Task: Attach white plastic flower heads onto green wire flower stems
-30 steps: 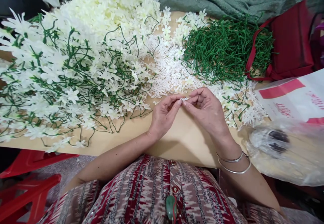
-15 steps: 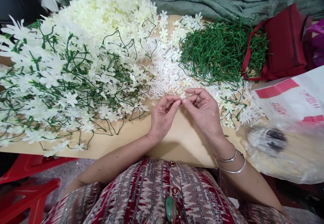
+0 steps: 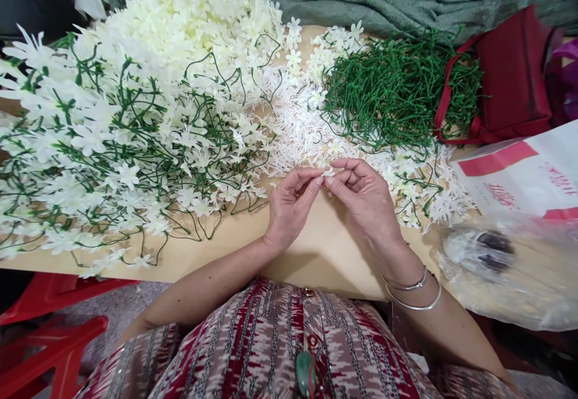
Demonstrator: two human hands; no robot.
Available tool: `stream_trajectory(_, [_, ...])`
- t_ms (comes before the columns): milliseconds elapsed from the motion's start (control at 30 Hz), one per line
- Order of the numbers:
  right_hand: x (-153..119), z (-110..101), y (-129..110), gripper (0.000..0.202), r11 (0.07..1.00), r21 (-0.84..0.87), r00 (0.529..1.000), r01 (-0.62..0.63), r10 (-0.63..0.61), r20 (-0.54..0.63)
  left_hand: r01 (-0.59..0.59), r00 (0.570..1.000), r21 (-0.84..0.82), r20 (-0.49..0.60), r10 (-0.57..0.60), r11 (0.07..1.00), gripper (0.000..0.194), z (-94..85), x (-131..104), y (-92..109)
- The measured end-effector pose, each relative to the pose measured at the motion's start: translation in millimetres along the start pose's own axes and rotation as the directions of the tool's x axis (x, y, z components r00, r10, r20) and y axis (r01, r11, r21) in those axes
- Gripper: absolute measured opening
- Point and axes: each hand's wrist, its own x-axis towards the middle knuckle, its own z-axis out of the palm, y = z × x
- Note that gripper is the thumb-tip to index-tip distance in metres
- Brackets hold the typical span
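Note:
Over the front of the table, my left hand (image 3: 293, 203) and my right hand (image 3: 363, 197) meet fingertip to fingertip, both closed in a pinch. Between them shows a small white flower piece (image 3: 329, 171); its exact shape is mostly hidden by the fingers. Just beyond my fingers lies a layer of thin white stamens (image 3: 293, 119). Right of that is a heap of green plastic stems (image 3: 397, 92). To the left spreads a big pile of white artificial flowers on green stems (image 3: 129, 176).
Loose cream flower heads (image 3: 203, 20) are heaped at the back. A dark red bag (image 3: 512, 74), a white and red plastic bag (image 3: 524, 170) and a clear plastic bag (image 3: 519, 278) sit on the right. Red stools (image 3: 58, 345) stand below the table's left edge.
My fingertips have parted slightly, and more of the white piece shows between them. My right hand has shifted a little to the right. The piles look the same.

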Motion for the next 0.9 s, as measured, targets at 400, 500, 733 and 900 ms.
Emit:
stream_trajectory(400, [1.4, 0.0, -3.4, 0.024, 1.000, -0.002, 1.000, -0.006, 0.006, 0.004, -0.005, 0.999, 0.022, 0.048, 0.004, 1.000, 0.018, -2.3, 1.3, 3.5])
stream_trajectory(500, [0.2, -0.4, -2.6, 0.020, 0.996, -0.077, 0.999, 0.043, -0.044, 0.000, 0.009, 0.997, 0.023, 0.072, -0.011, 1.000, 0.020, -3.4, 0.7, 4.4])
stream_trajectory(733, [-2.0, 2.3, 1.1, 0.010, 0.974, -0.147, 0.985, 0.169, -0.172, -0.005, -0.004, 0.998, 0.048, 0.060, 0.001, 0.999, 0.024, -1.8, -1.6, 3.8])
stream_trajectory(900, [2.3, -5.3, -1.1, 0.010, 0.963, -0.169, 0.974, 0.211, -0.221, -0.041, -0.038, 0.995, 0.067, 0.090, 0.032, 0.997, 0.021, -3.8, -2.0, 5.3])
